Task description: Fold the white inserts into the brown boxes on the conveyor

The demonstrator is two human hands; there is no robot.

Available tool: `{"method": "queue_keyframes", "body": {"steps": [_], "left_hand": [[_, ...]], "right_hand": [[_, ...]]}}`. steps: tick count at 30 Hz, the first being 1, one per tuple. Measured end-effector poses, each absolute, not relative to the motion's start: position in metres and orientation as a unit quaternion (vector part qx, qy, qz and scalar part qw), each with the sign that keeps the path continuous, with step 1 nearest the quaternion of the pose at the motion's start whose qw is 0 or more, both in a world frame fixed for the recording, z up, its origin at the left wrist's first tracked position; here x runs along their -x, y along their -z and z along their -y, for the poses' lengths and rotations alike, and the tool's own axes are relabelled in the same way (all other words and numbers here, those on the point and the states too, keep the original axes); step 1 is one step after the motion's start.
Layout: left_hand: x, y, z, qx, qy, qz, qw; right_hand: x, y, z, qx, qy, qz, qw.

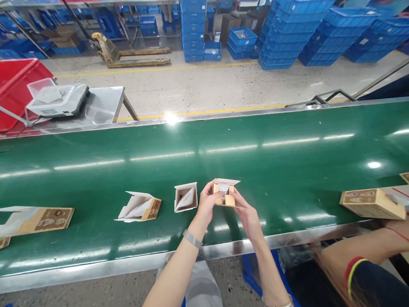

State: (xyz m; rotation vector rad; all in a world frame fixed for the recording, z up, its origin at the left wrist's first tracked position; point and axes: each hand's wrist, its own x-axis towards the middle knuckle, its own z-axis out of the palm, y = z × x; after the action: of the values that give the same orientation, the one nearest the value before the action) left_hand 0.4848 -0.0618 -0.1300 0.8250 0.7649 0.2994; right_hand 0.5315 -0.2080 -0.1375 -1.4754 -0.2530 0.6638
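Below centre, my left fingers (208, 187) and right fingers (239, 198) clasped the open carton (229, 201), seemingly light, its thin walls crushable, best gripped near its corners.

Between left hand (207, 201) and right hand (248, 214): open tan paperboard carton (229, 200), matt, smooth; crinkled, shiny plastic-looking packet (223, 188) inside. Just left of left hand: white-lined paperboard carton (185, 186), matt. Under both hands: long green bench (271, 170), smooth, glossy, streaked with reflections; bare metal edging (236, 248) nearer than hands, satin sheen. Beyond hands: speckled hard floor (191, 89), low sheen; stacked blue plastic crates (284, 34), smooth.
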Motion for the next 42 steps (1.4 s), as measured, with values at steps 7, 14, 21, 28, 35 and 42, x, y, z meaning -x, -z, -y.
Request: {"method": "queue_keyframes", "body": {"steps": [7,14,21,28,35,42], "left_hand": [[-0.486,0.137,0.074,-0.421,-0.140,-0.299,0.845],[-0.496,0.138,0.085,-0.476,-0.128,-0.289,0.821],[-0.517,0.130,0.101,-0.474,-0.121,-0.306,0.816],[-0.538,0.137,0.116,-0.499,-0.131,-0.312,0.798],[-0.494,0.109,0.135,-0.616,-0.129,-0.235,0.740],[-0.373,0.118,0.127,-0.752,-0.266,-0.241,0.553]], "right_hand": [[-0.529,0.128,0.195,0.790,-0.148,0.082,0.589],[-0.534,0.133,0.174,0.742,-0.126,-0.074,0.655],[-0.558,0.143,0.186,0.709,-0.173,-0.090,0.678],[-0.576,0.147,0.192,0.714,-0.157,-0.095,0.676],[-0.555,0.121,0.226,0.773,-0.015,-0.065,0.631],[-0.510,0.115,0.212,0.744,-0.117,0.199,0.627]]}}
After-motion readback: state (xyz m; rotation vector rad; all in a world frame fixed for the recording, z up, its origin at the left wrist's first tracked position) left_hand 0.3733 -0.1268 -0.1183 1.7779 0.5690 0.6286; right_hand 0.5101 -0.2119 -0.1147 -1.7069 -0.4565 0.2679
